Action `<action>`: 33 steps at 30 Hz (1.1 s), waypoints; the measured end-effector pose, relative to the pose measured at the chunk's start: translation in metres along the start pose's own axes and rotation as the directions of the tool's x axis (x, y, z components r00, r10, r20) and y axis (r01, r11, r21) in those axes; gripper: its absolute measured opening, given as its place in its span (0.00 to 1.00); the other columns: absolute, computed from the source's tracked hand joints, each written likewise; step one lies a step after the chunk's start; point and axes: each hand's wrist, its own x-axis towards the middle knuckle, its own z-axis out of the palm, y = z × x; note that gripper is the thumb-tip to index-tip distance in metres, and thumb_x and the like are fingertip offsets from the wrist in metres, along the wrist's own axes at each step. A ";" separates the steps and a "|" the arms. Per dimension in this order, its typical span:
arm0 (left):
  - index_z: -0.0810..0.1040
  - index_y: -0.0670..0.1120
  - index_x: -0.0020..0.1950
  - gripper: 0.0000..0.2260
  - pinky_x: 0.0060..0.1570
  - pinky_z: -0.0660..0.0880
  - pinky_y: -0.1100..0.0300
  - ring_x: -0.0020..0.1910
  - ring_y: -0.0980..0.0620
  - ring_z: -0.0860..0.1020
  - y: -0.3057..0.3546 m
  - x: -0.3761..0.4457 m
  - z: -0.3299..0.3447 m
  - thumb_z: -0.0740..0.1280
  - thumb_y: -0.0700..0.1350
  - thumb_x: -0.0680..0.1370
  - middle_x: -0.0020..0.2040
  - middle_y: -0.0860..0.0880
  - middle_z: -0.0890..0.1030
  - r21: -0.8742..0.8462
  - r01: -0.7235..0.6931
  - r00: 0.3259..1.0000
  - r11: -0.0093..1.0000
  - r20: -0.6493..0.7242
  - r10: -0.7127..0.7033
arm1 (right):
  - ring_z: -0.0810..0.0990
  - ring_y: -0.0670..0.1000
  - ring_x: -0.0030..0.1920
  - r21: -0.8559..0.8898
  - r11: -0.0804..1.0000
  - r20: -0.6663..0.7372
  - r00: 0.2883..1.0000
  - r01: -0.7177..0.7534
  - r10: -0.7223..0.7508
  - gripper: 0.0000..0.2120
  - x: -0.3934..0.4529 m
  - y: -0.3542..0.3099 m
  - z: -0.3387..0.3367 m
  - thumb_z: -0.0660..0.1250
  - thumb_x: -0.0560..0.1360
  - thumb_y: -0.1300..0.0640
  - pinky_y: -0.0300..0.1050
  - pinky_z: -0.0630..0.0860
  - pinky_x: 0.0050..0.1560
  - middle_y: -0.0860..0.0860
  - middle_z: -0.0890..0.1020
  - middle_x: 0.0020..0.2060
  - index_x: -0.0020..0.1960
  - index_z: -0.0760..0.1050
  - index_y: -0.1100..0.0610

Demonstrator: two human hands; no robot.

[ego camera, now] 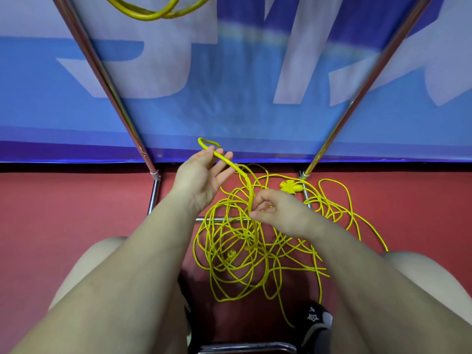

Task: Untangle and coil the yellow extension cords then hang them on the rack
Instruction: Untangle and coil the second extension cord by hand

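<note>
A tangle of yellow extension cord (245, 251) lies on the red floor between my knees, inside the foot of the metal rack (102, 72). One strand (237, 169) rises from the heap. My left hand (201, 175) holds its looped end between thumb and fingertips, palm up, the other fingers straight. Lower down, my right hand (273, 210) pinches the same strand between thumb and curled fingers. A yellow multi-outlet socket end (290, 187) lies on the floor by the rack's right leg. A coiled yellow cord (153, 14) hangs at the top of the rack.
The rack's two slanted chrome poles (378, 72) frame a blue and white banner (242, 85) behind them. Low chrome crossbars (153, 195) run along the floor. My black shoe (315, 320) rests beside the cord heap, and another chrome bar (245, 347) lies at the bottom edge.
</note>
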 end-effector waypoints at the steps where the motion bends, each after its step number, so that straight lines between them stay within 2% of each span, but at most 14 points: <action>1: 0.72 0.42 0.48 0.07 0.37 0.80 0.53 0.43 0.49 0.80 0.000 0.000 0.000 0.56 0.39 0.82 0.44 0.46 0.77 -0.010 0.008 1.000 1.000 0.011 -0.008 | 0.76 0.48 0.39 0.018 1.000 -0.001 1.000 0.006 -0.006 0.11 0.000 -0.001 -0.001 0.69 0.74 0.61 0.41 0.73 0.44 0.47 0.77 0.35 0.39 0.70 0.50; 3: 0.72 0.41 0.54 0.07 0.37 0.81 0.54 0.45 0.48 0.81 -0.002 -0.001 0.000 0.56 0.41 0.83 0.47 0.45 0.79 0.035 0.041 0.998 0.999 0.048 -0.043 | 0.77 0.48 0.35 0.069 0.998 -0.003 1.000 0.004 -0.004 0.11 -0.002 -0.005 0.000 0.67 0.75 0.61 0.40 0.74 0.41 0.50 0.79 0.35 0.39 0.68 0.50; 5: 0.70 0.43 0.63 0.11 0.41 0.79 0.54 0.47 0.49 0.80 -0.010 -0.004 0.000 0.57 0.45 0.82 0.52 0.46 0.79 0.271 0.085 0.993 0.959 0.056 -0.104 | 0.79 0.49 0.35 0.228 0.974 -0.062 0.998 -0.011 0.025 0.10 -0.002 -0.009 -0.001 0.65 0.76 0.61 0.41 0.76 0.39 0.55 0.80 0.40 0.40 0.68 0.52; 8: 0.75 0.48 0.61 0.14 0.52 0.72 0.53 0.51 0.50 0.78 -0.031 -0.013 -0.007 0.57 0.52 0.81 0.57 0.47 0.80 0.792 0.047 0.951 0.608 0.151 -0.270 | 0.81 0.46 0.31 0.573 0.819 -0.214 0.964 -0.010 0.161 0.06 0.000 -0.013 -0.013 0.63 0.78 0.61 0.38 0.78 0.35 0.52 0.80 0.38 0.43 0.69 0.54; 11: 0.77 0.50 0.48 0.11 0.57 0.71 0.48 0.50 0.49 0.77 -0.046 -0.021 -0.012 0.56 0.52 0.82 0.51 0.47 0.81 0.911 -0.082 0.865 0.404 0.266 -0.425 | 0.83 0.50 0.39 0.794 0.607 -0.264 0.923 0.043 0.280 0.01 0.002 -0.010 -0.025 0.61 0.78 0.61 0.40 0.80 0.40 0.52 0.81 0.41 0.48 0.71 0.58; 13: 0.74 0.49 0.45 0.08 0.53 0.72 0.45 0.47 0.47 0.76 -0.048 -0.019 -0.012 0.59 0.46 0.82 0.44 0.49 0.80 0.893 -0.140 0.874 0.427 0.314 -0.370 | 0.82 0.54 0.46 0.884 0.459 -0.232 0.937 0.091 0.260 0.04 0.002 -0.010 -0.030 0.60 0.79 0.63 0.45 0.79 0.47 0.54 0.81 0.46 0.53 0.71 0.59; 15: 0.74 0.49 0.45 0.08 0.46 0.72 0.50 0.42 0.47 0.77 -0.045 -0.018 -0.009 0.58 0.43 0.82 0.39 0.49 0.79 0.858 -0.165 0.902 0.487 0.331 -0.278 | 0.81 0.53 0.48 0.906 0.402 -0.221 0.957 0.131 0.188 0.09 0.000 -0.011 -0.033 0.59 0.79 0.64 0.46 0.77 0.51 0.54 0.80 0.48 0.58 0.69 0.58; 17: 0.73 0.48 0.46 0.09 0.42 0.73 0.56 0.38 0.52 0.77 -0.039 -0.017 -0.005 0.56 0.41 0.82 0.38 0.49 0.78 0.816 -0.150 0.935 0.559 0.301 -0.188 | 0.81 0.50 0.49 0.801 0.589 -0.238 0.960 0.107 0.148 0.12 -0.001 -0.010 -0.032 0.61 0.78 0.63 0.45 0.77 0.53 0.53 0.80 0.50 0.61 0.70 0.57; 19: 0.73 0.48 0.47 0.10 0.39 0.76 0.57 0.35 0.55 0.79 -0.032 -0.017 -0.002 0.55 0.41 0.83 0.38 0.49 0.77 0.746 -0.112 0.958 0.656 0.255 -0.127 | 0.79 0.48 0.47 0.464 0.886 -0.249 0.963 0.025 0.103 0.15 0.000 -0.004 -0.025 0.65 0.76 0.63 0.42 0.75 0.52 0.51 0.80 0.48 0.62 0.71 0.58; 20: 0.74 0.48 0.47 0.10 0.37 0.77 0.57 0.34 0.56 0.79 -0.028 -0.016 -0.001 0.55 0.41 0.83 0.38 0.49 0.77 0.698 -0.090 0.968 0.711 0.230 -0.103 | 0.78 0.48 0.46 0.277 0.961 -0.206 0.975 -0.020 0.079 0.16 0.000 0.000 -0.019 0.66 0.75 0.62 0.41 0.75 0.51 0.48 0.80 0.45 0.63 0.72 0.59; 23: 0.74 0.47 0.48 0.09 0.37 0.80 0.56 0.33 0.55 0.81 -0.016 -0.011 0.000 0.55 0.42 0.83 0.38 0.48 0.77 0.500 -0.018 0.990 0.866 0.129 -0.054 | 0.80 0.53 0.46 -0.023 0.997 -0.033 0.997 -0.068 0.068 0.17 0.000 0.008 -0.001 0.68 0.74 0.60 0.43 0.75 0.51 0.49 0.78 0.43 0.62 0.72 0.62; 27: 0.73 0.43 0.48 0.08 0.36 0.81 0.54 0.36 0.52 0.82 -0.005 -0.006 0.001 0.55 0.41 0.83 0.40 0.47 0.77 0.212 0.017 0.999 0.977 0.038 -0.026 | 0.74 0.48 0.38 -0.103 0.994 -0.071 0.997 -0.031 0.024 0.09 0.000 0.009 -0.003 0.66 0.76 0.59 0.28 0.66 0.31 0.43 0.74 0.35 0.56 0.73 0.56; 31: 0.70 0.44 0.56 0.06 0.40 0.79 0.53 0.46 0.49 0.81 -0.001 -0.006 0.001 0.55 0.42 0.83 0.47 0.47 0.79 0.076 0.044 0.996 0.996 0.071 -0.049 | 0.77 0.53 0.38 -0.052 0.999 -0.140 0.990 0.000 -0.008 0.07 0.001 0.005 -0.004 0.67 0.75 0.60 0.42 0.73 0.39 0.45 0.77 0.34 0.43 0.69 0.51; 33: 0.70 0.47 0.57 0.07 0.47 0.77 0.54 0.55 0.48 0.78 -0.004 -0.005 0.001 0.55 0.46 0.83 0.50 0.48 0.80 0.189 0.073 0.988 0.979 0.120 -0.097 | 0.80 0.54 0.37 0.166 0.986 -0.165 0.986 0.011 0.017 0.06 0.000 -0.001 -0.006 0.65 0.76 0.61 0.48 0.77 0.43 0.51 0.79 0.38 0.45 0.70 0.52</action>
